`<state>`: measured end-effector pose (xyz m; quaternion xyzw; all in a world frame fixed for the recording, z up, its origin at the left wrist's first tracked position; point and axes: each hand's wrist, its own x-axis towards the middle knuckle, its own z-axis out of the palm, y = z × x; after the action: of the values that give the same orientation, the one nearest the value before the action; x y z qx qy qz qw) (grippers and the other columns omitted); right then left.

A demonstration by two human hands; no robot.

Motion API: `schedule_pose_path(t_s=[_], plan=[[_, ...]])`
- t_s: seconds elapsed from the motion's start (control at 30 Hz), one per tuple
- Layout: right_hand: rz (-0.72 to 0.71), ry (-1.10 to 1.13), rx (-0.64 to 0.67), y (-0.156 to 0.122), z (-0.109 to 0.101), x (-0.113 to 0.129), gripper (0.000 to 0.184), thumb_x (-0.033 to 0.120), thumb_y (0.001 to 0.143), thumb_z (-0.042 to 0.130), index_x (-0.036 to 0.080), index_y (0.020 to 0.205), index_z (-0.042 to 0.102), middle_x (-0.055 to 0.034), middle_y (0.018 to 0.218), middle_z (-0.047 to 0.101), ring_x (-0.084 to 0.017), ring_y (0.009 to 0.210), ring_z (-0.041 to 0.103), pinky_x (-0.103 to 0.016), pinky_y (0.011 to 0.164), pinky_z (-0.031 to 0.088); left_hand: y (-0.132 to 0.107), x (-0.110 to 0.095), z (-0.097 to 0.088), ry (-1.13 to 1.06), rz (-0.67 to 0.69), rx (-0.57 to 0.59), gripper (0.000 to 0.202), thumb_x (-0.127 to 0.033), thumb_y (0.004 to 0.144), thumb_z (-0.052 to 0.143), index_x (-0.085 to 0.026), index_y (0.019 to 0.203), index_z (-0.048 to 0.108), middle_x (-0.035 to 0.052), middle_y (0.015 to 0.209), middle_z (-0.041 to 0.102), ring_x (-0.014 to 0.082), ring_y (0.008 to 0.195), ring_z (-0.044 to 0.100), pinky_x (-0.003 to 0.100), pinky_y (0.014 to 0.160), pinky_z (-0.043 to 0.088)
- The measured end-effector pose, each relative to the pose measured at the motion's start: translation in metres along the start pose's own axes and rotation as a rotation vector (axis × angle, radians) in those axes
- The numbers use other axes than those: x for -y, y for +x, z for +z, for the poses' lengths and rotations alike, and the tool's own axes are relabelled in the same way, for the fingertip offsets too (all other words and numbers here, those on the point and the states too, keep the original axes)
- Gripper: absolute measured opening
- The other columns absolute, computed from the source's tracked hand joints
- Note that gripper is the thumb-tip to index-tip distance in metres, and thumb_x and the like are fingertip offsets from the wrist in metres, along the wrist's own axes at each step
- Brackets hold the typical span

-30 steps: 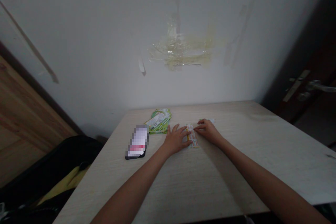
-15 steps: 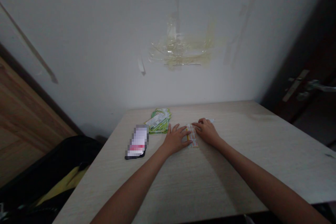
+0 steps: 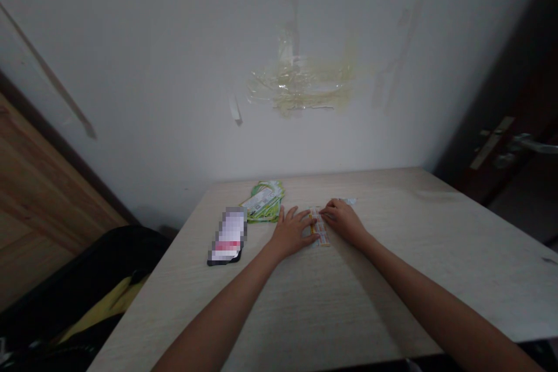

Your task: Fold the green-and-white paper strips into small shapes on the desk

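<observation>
A small printed sheet with rows of coloured print lies flat on the table between my hands. My left hand rests palm down with its fingers spread, their tips on the sheet's left edge. From the other side, my right hand has its fingers bent and drawn together at the sheet's upper right edge, apparently pinching it; the thumb is mostly hidden. Just behind the right hand's knuckles a pale scrap of paper shows. Left of my left hand lies a fanned pile of green and white printed packets or cards.
A phone with a blurred-out screen lies at the left of the pale wooden table. Behind stands a wall with old tape on it. A dark bag with yellow cloth is at the left, a door handle at the right.
The fingers of my right hand have drawn closer together and shifted slightly at the sheet's edge. More of the pale scrap shows behind them. My left hand stays in place.
</observation>
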<state>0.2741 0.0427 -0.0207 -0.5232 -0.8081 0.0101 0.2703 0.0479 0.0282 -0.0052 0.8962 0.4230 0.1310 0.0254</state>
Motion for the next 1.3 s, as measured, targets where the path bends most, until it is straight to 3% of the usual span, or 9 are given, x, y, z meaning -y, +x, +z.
schedule_pose_path(t_s=[0.3, 0.93, 1.3], plan=[[0.048, -0.005, 0.018, 0.005, -0.007, 0.003, 0.019, 0.033, 0.087, 0.062, 0.023, 0.095, 0.075, -0.0072, 0.097, 0.064, -0.02, 0.093, 0.059, -0.031, 0.084, 0.046, 0.0, -0.001, -0.002, -0.005, -0.012, -0.001, 0.052, -0.068, 0.085, 0.046, -0.042, 0.131, 0.052, -0.0051, 0.147, 0.044, 0.0356, 0.139, 0.028, 0.069, 0.112, 0.003], [-0.097, 0.058, 0.129, 0.0, -0.018, -0.009, 0.034, 0.036, 0.079, 0.067, 0.026, 0.111, 0.072, -0.0089, 0.113, 0.064, -0.024, 0.104, 0.059, -0.037, 0.094, 0.046, 0.0, -0.002, -0.005, -0.003, -0.025, 0.001, 0.051, -0.067, 0.085, 0.048, -0.045, 0.13, 0.051, -0.0059, 0.147, 0.045, 0.0352, 0.138, 0.03, 0.071, 0.111, 0.002], [-0.088, 0.163, 0.193, -0.009, -0.018, -0.015, 0.053, 0.039, 0.071, 0.075, 0.027, 0.121, 0.066, -0.0111, 0.126, 0.057, -0.027, 0.116, 0.054, -0.042, 0.102, 0.042, 0.0, -0.001, -0.003, 0.009, -0.033, 0.007, 0.051, -0.067, 0.085, 0.047, -0.044, 0.131, 0.051, -0.0061, 0.147, 0.044, 0.0355, 0.138, 0.03, 0.071, 0.111, 0.003]])
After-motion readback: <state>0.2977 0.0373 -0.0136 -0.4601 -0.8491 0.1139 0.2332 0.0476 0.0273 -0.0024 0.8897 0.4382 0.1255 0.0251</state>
